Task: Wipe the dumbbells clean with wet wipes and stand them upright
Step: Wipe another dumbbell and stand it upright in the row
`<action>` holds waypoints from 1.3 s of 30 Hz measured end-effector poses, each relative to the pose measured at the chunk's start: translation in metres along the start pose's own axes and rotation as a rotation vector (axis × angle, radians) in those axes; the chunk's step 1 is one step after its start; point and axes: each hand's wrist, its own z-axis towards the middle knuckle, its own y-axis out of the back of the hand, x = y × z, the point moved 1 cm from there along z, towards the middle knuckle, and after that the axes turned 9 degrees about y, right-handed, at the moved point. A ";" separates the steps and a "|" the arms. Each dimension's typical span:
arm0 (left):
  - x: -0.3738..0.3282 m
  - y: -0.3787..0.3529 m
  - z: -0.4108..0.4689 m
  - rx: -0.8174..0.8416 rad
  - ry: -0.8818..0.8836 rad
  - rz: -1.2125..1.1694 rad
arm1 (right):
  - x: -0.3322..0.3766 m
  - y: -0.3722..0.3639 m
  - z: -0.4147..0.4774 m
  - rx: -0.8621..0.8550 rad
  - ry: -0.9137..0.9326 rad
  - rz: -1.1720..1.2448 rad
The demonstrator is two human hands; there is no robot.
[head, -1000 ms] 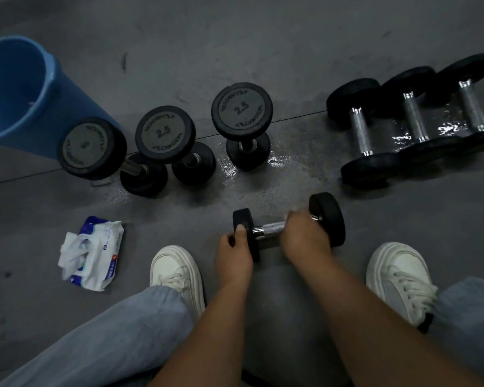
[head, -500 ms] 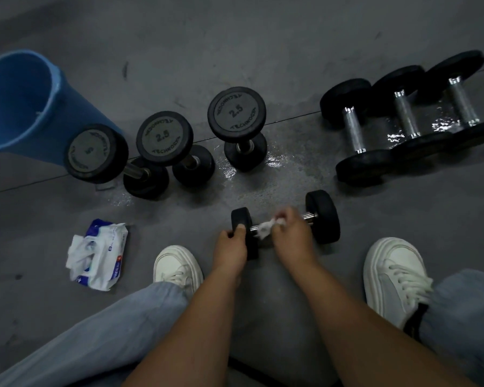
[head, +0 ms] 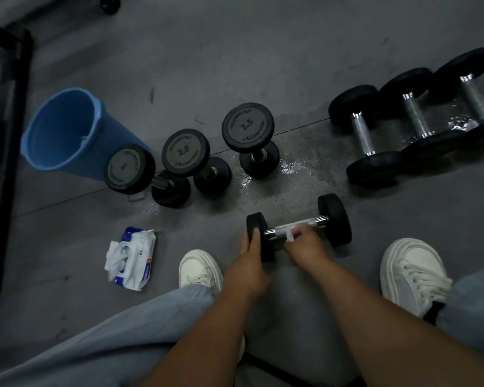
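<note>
A small black dumbbell lies on its side on the grey floor between my feet. My left hand grips its left head. My right hand pinches a white wet wipe wrapped over the chrome handle. Three dumbbells stand upright behind it, marked 2.5 on two of them. Three larger dumbbells lie on their sides at the right.
A blue bucket stands at the left behind the upright row. A pack of wet wipes lies on the floor left of my left shoe. Wet patches shine on the floor. A dark metal frame runs along the left edge.
My right hand has slid back along the handle, leaving the wipe spread over the chrome bar. The camera has tilted up, bringing more of the bucket and the frame into view.
</note>
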 end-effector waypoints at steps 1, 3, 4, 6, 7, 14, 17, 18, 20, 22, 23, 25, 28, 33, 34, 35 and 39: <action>0.000 0.003 0.000 0.021 0.008 0.044 | 0.002 -0.001 0.001 -0.015 0.035 -0.003; 0.001 0.009 0.002 0.050 0.015 0.087 | 0.012 0.000 0.003 -0.126 0.122 0.059; 0.001 0.012 0.004 0.058 0.016 0.097 | 0.015 0.000 0.004 -0.189 0.153 0.035; -0.002 0.020 0.009 0.074 0.015 0.094 | 0.019 0.001 0.004 -0.180 0.172 -0.141; -0.003 0.023 0.011 0.081 0.011 0.088 | 0.019 0.000 0.003 -0.090 0.161 -0.218; -0.007 0.033 0.018 0.091 0.019 -0.014 | 0.015 0.014 0.008 -0.265 0.102 -0.023; -0.006 0.029 0.018 0.110 0.011 -0.059 | 0.028 0.007 0.010 0.091 0.075 -0.055; -0.005 0.028 0.018 0.122 0.007 -0.069 | 0.032 0.004 0.008 0.166 0.052 -0.004; -0.003 0.027 0.021 0.136 0.012 -0.102 | 0.032 0.004 0.016 -0.023 0.081 0.054; -0.001 0.026 0.022 0.147 0.034 -0.134 | 0.031 0.006 0.018 -0.209 0.088 -0.090; -0.001 0.026 0.022 0.156 0.040 -0.134 | 0.032 0.001 0.017 -0.132 0.090 -0.148; -0.002 0.025 0.024 0.162 0.037 -0.133 | 0.028 -0.012 0.014 0.126 0.085 -0.098; -0.004 0.027 0.029 0.159 0.052 -0.167 | 0.025 0.001 0.022 -0.119 0.084 0.031; -0.007 0.032 0.044 0.100 0.036 -0.149 | 0.020 -0.007 0.020 0.090 0.131 -0.071; -0.009 0.033 0.047 0.088 0.022 -0.131 | 0.023 -0.010 0.014 0.137 0.123 -0.024; -0.010 0.033 0.050 0.076 0.015 -0.118 | 0.020 -0.012 0.017 0.092 0.151 0.001; -0.010 0.027 0.064 0.002 0.011 -0.110 | 0.026 0.007 0.036 -0.346 0.220 -0.099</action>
